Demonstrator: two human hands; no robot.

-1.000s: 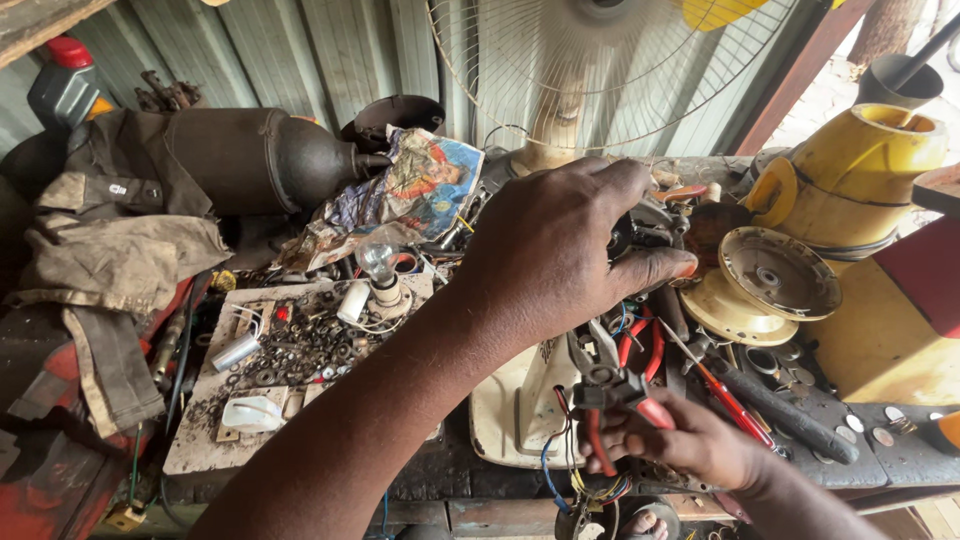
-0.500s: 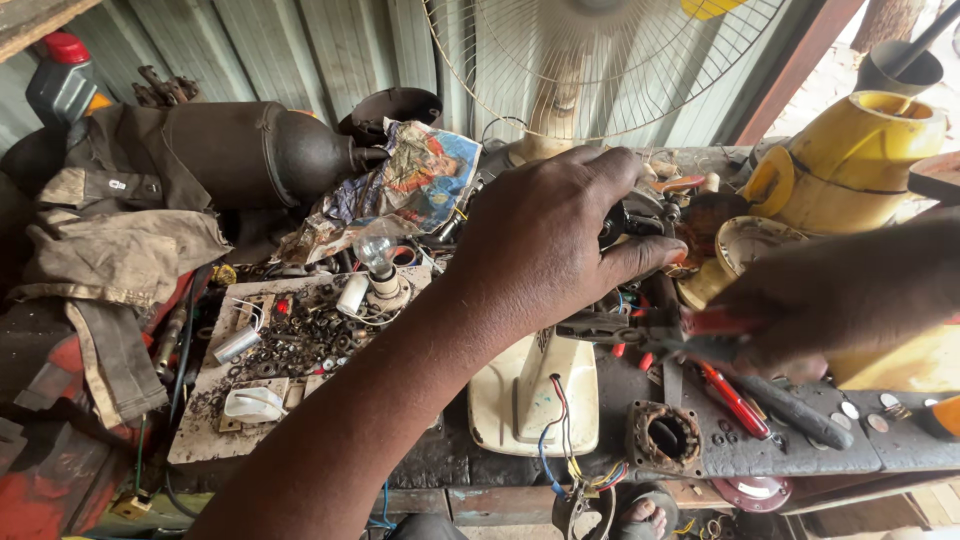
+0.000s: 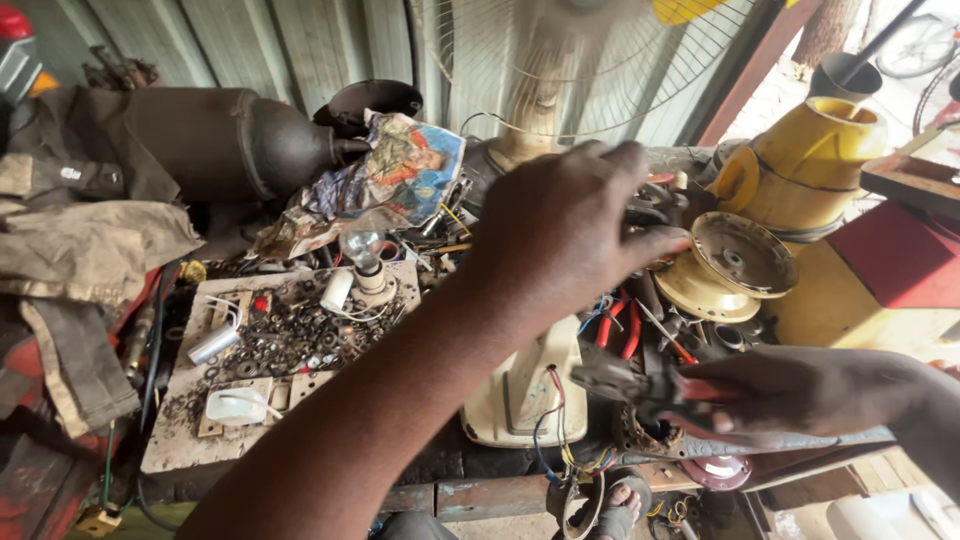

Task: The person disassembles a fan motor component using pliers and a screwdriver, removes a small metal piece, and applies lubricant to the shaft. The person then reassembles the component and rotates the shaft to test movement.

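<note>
Two hands over one very cluttered bench. The biggest landmark is the cream fan base (image 3: 520,385) lying flat, its coloured wires (image 3: 553,420) spilling off the near edge. Just behind it, the left hand (image 3: 565,235) is curled palm-down onto a dark part (image 3: 655,208); can't tell how tight its grip is. Just right of the base, the right hand (image 3: 800,395) is closed around red-handled pliers (image 3: 625,385), whose dark nose pokes toward the wires.
</note>
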